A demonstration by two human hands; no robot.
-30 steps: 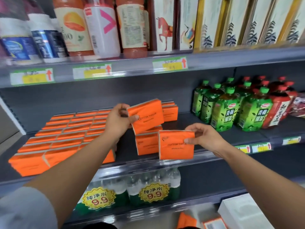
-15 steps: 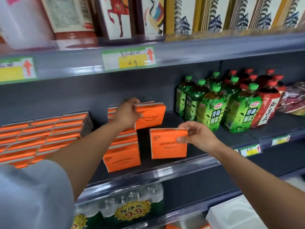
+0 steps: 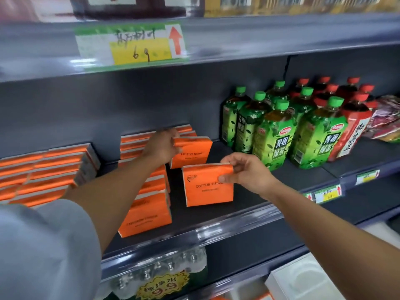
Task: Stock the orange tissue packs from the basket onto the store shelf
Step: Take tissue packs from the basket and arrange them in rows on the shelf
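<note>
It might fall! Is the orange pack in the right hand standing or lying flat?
Standing up: the rectangular orange tissue pack sits on its bottom edge, right hand pinching its top.

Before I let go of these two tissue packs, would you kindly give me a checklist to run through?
1. Right hand grip on front pack: ok, fingers pinch its top right corner.
2. Front pack standing: ok, upright on the shelf, label facing out.
3. Left hand grip on rear pack: ok, it wraps the top left edge.
4. Rear pack seated: cannot tell, its base is hidden behind the front pack.
5. Room beside the green bottles: ok, bare shelf lies between.
6. Basket with more packs: cannot tell, not in view.
</note>
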